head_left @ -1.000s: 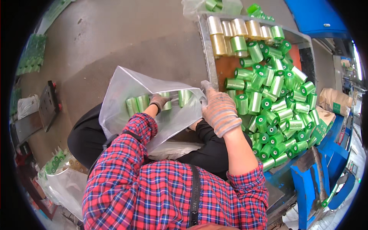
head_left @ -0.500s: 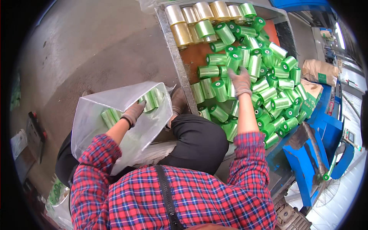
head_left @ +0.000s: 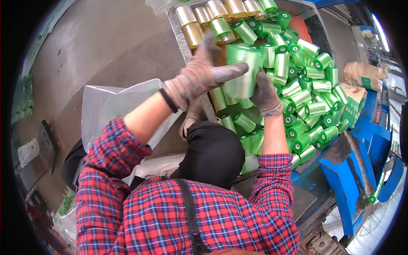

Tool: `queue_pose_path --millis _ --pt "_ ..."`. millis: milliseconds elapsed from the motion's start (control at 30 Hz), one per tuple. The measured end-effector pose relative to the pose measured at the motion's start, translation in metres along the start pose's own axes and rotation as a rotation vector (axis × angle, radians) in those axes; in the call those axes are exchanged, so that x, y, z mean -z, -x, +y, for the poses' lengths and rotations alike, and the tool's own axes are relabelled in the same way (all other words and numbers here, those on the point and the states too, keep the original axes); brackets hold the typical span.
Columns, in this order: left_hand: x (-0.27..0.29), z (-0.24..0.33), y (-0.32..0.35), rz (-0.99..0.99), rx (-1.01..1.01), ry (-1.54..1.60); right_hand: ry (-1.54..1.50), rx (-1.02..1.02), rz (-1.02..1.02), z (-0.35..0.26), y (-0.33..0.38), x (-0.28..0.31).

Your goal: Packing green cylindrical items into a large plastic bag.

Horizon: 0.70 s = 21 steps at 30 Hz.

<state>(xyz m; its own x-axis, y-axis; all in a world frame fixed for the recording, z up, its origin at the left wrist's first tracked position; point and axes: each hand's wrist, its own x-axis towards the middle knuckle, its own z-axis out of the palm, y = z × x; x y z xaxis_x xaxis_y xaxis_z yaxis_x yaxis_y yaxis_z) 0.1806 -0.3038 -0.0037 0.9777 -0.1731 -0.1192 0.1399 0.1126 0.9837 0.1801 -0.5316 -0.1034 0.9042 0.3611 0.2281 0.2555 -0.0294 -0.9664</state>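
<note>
A green roll of plastic film (head_left: 241,72) is raised above the crate, close to me. My right hand (head_left: 267,95), in a grey glove, is closed on its right side. My left hand (head_left: 197,74), in a striped knit glove, reaches across at the roll's left. Its fingers are spread and a bit blurred, and its thumb lies in front of the roll. Below my left forearm a clear plastic bag (head_left: 108,108) spreads over my lap, partly hidden by the sleeve. Many more green rolls (head_left: 299,97) lie heaped in the crate.
The crate's grey side wall (head_left: 180,36) runs between the floor and the rolls. Yellowish clear rolls (head_left: 193,34) stand in rows at its far left corner. At right are brown paper sacks (head_left: 361,76) and a blue metal machine part (head_left: 344,182).
My left hand has left the bag and moved up and right to the crate. My right hand has lifted a green film roll from the heap.
</note>
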Motion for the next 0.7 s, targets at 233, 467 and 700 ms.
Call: queue_pose_path --millis 233,467,700 --pt "0.118 0.054 0.073 -0.595 0.285 -0.099 1.039 -1.020 0.206 0.118 0.070 0.015" --pt "0.211 -0.129 0.101 0.088 0.954 -0.292 0.582 -0.790 0.614 0.114 0.090 0.017" --pt "0.201 -0.316 0.106 0.214 1.028 -0.709 -0.562 -0.452 0.881 -0.034 0.101 -0.013"
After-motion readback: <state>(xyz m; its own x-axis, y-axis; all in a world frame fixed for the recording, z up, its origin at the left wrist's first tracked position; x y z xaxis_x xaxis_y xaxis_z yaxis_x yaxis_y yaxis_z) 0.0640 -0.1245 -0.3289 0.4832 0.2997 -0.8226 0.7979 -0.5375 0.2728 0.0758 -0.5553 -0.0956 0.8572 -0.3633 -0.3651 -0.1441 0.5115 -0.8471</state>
